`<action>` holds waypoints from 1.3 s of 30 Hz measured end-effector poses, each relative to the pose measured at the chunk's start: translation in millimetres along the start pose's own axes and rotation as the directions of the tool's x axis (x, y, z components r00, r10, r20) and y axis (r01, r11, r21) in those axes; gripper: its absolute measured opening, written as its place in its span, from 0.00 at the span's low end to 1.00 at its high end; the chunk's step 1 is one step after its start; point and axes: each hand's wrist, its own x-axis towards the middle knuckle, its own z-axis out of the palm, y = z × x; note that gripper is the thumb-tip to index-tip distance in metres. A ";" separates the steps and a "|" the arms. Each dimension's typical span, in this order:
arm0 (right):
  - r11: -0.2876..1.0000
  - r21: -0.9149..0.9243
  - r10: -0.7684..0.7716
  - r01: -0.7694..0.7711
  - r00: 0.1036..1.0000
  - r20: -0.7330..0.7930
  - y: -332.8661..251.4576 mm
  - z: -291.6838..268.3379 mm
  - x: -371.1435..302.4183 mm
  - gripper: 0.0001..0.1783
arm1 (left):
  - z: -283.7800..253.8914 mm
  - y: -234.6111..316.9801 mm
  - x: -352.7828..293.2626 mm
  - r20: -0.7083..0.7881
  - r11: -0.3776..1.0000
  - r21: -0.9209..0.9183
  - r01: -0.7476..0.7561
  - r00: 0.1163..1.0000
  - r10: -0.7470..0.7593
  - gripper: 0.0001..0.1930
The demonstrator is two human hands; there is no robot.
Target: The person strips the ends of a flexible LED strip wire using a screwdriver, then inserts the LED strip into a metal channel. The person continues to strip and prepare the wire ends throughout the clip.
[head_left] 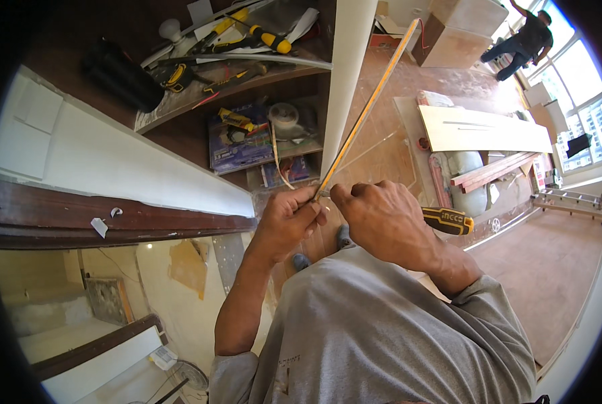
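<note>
While the cabinet [302, 86] holds tools [271, 39], left fingers [305, 214] pinch an orange strip [368, 108], right fingers [365, 193] a yellow-black tool [443, 219].

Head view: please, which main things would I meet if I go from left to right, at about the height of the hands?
White scrap → left hand → right hand → black-and-yellow handle → metal ladder.

Orange-striped strip [369, 108], black-and-yellow tool handle [447, 221], grey shirt [375, 330], pale yellow board [479, 131]
</note>
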 end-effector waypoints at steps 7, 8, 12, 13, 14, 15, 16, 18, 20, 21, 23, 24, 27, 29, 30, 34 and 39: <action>0.999 0.002 0.033 -0.032 0.999 -0.036 -0.1 3.6 3.1 0.12 | 0.4 -2.8 4.2 -0.009 0.995 0.091 -0.028 1.000 0.029 0.09; 1.000 -0.007 0.024 -0.024 1.000 -0.016 -0.7 1.4 4.4 0.11 | -0.9 -4.0 5.5 0.010 0.994 0.102 -0.045 0.999 0.044 0.09; 0.999 -0.049 0.002 -0.004 0.999 -0.037 -2.1 2.1 7.6 0.10 | 0.2 -7.1 10.0 0.006 0.995 0.080 -0.056 0.998 0.056 0.08; 0.999 -0.048 0.002 -0.004 0.999 -0.037 -2.2 3.4 8.1 0.10 | 0.9 -9.4 11.8 0.003 0.994 0.086 -0.072 0.997 0.072 0.08; 0.998 -0.057 0.000 -0.002 0.999 -0.038 -2.1 5.5 8.8 0.10 | 1.1 -11.3 13.4 0.000 0.992 0.091 -0.087 0.996 0.088 0.08; 0.998 -0.065 -0.002 -0.001 0.999 -0.038 -2.1 7.8 9.7 0.11 | 0.9 -12.2 14.6 0.000 0.992 0.091 -0.087 0.996 0.087 0.08; 0.998 -0.064 0.003 -0.005 0.999 -0.041 -1.9 10.4 10.7 0.11 | 1.1 -12.2 16.8 0.002 0.988 0.120 -0.097 0.995 0.097 0.08; 0.996 -0.080 0.024 -0.029 0.998 -0.062 -1.9 15.2 12.8 0.10 | 1.2 -13.0 19.7 0.011 0.983 0.152 -0.107 0.994 0.106 0.08; 0.996 -0.087 0.011 -0.016 0.998 -0.057 0.6 15.3 15.9 0.10 | -0.2 -15.0 22.2 -0.003 0.982 0.141 -0.124 0.992 0.125 0.08; 0.996 -0.094 -0.006 0.001 0.999 -0.047 2.0 14.6 17.0 0.11 | -1.1 -16.4 22.3 0.004 0.981 0.146 -0.124 0.992 0.125 0.08; 0.997 -0.071 0.008 -0.011 0.999 -0.045 5.4 10.5 17.8 0.11 | -6.4 -19.1 20.5 0.003 0.999 -0.044 -0.008 1.000 0.009 0.12; 0.999 -0.049 0.020 -0.022 0.999 -0.038 7.0 8.0 17.0 0.11 | -9.6 -19.8 20.9 0.004 0.999 -0.040 -0.009 1.000 0.009 0.12; 0.998 -0.052 0.027 -0.027 1.000 0.008 6.6 1.8 9.0 0.12 | -17.2 -23.2 17.0 0.036 0.992 -0.126 0.005 0.999 0.000 0.17; 0.999 -0.034 0.016 -0.015 1.000 0.005 4.0 -0.1 6.7 0.13 | -18.8 -21.5 16.3 0.080 0.981 -0.193 0.024 0.997 -0.009 0.19; 1.000 -0.017 0.003 -0.003 1.000 -0.001 2.9 0.0 6.3 0.14 | -17.8 -20.7 15.6 0.078 0.981 -0.193 0.026 0.997 -0.011 0.19; 1.000 -0.021 0.014 -0.013 0.999 0.040 0.5 6.3 10.6 0.15 | -13.9 -12.5 13.3 0.076 0.987 -0.163 -0.001 0.997 0.013 0.17; 1.000 -0.014 -0.023 0.023 1.000 0.019 1.9 10.5 10.8 0.14 | -10.8 -12.3 11.1 0.074 0.992 -0.125 -0.017 0.997 0.026 0.16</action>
